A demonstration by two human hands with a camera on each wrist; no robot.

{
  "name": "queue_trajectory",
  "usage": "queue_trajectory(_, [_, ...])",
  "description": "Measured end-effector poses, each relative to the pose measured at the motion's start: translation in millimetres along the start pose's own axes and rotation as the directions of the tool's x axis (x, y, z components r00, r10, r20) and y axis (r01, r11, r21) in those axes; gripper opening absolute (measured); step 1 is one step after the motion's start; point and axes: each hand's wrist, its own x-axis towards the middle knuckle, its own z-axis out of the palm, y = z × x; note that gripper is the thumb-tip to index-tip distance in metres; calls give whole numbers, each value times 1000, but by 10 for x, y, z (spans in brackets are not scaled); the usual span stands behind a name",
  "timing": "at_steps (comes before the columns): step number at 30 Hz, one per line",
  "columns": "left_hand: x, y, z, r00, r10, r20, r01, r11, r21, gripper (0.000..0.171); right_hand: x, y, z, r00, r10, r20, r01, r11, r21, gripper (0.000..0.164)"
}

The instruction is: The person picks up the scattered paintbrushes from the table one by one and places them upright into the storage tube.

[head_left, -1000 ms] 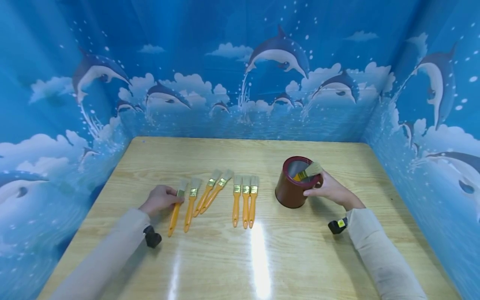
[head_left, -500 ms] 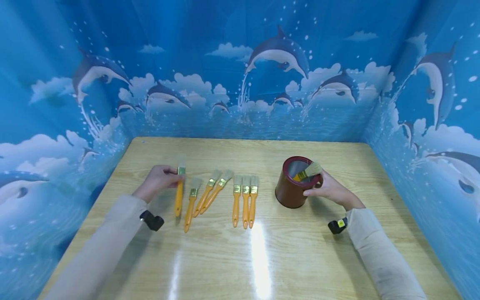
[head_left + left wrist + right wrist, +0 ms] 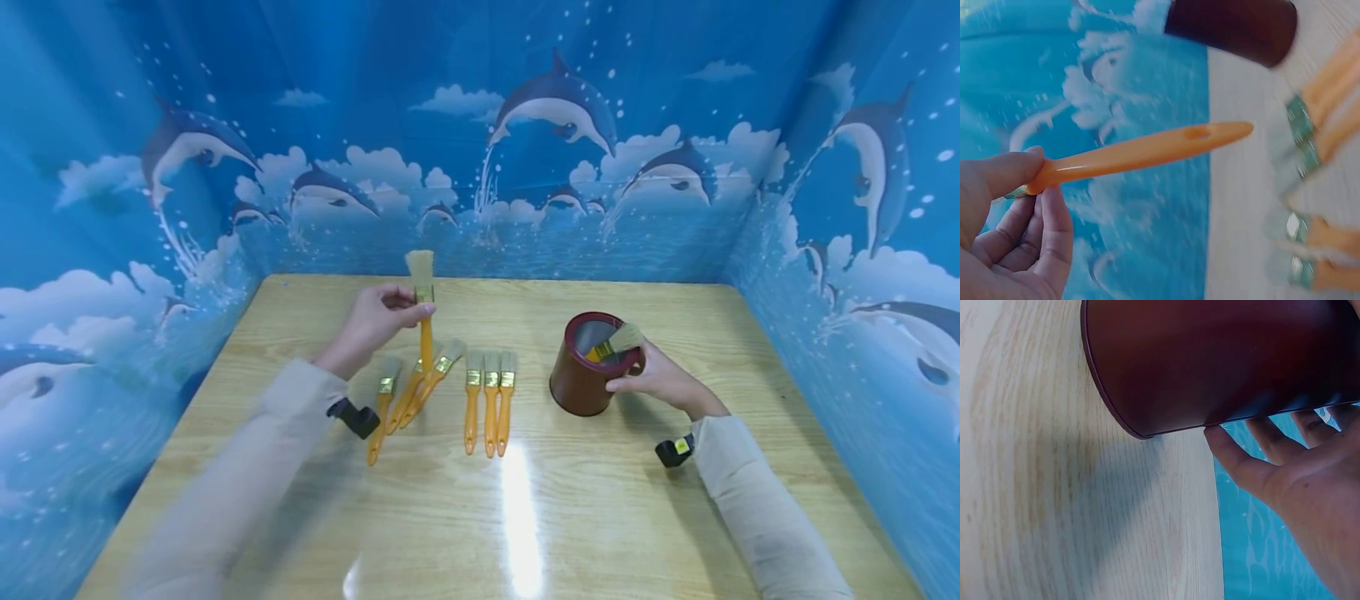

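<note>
My left hand [image 3: 375,325] pinches a paintbrush [image 3: 426,333] near its metal ferrule, raised over the table with the pale bristles up and the orange handle hanging down. In the left wrist view, that brush's handle [image 3: 1141,152] points toward the brown cylindrical holder [image 3: 1232,28]. My right hand [image 3: 660,379] grips the side of the holder [image 3: 579,387] close to its dark red rim. The holder stands slightly tilted in the head view. Inside it leans another paintbrush [image 3: 624,338], bristles out over the right of the rim; its handle end is hidden.
On the wooden table [image 3: 630,517] lie a single paintbrush [image 3: 382,408], two slanting ones [image 3: 431,387] partly behind the raised brush, and a row of three [image 3: 491,408]. A blue dolphin-print curtain [image 3: 420,225] surrounds the table's back and sides.
My left hand has picked the leftmost paintbrush up off the table and carried it up and to the right, turning it upright. The right hand and the holder have stayed put.
</note>
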Motion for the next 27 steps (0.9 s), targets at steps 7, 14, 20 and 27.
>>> queue_trajectory(7, [-17,294,254,989,136,58,-128,984,-123,34,-6,-10,8,1000,2,6,-2,1000,8,90])
queue_trajectory(14, [-20,518,496,977,191,93,-175,971,-161,31,1,-13,13,1000,4,3,-4,1000,8,91])
queue_trajectory(20, [10,664,700,969,228,91,-215,968,-128,29,11,-8,13,1000,12,-4,-12,1000,2,91])
queue_trajectory(27, [60,783,978,954,281,104,-271,957,-101,26,5,-1,3,1000,14,-8,-14,1000,-27,91])
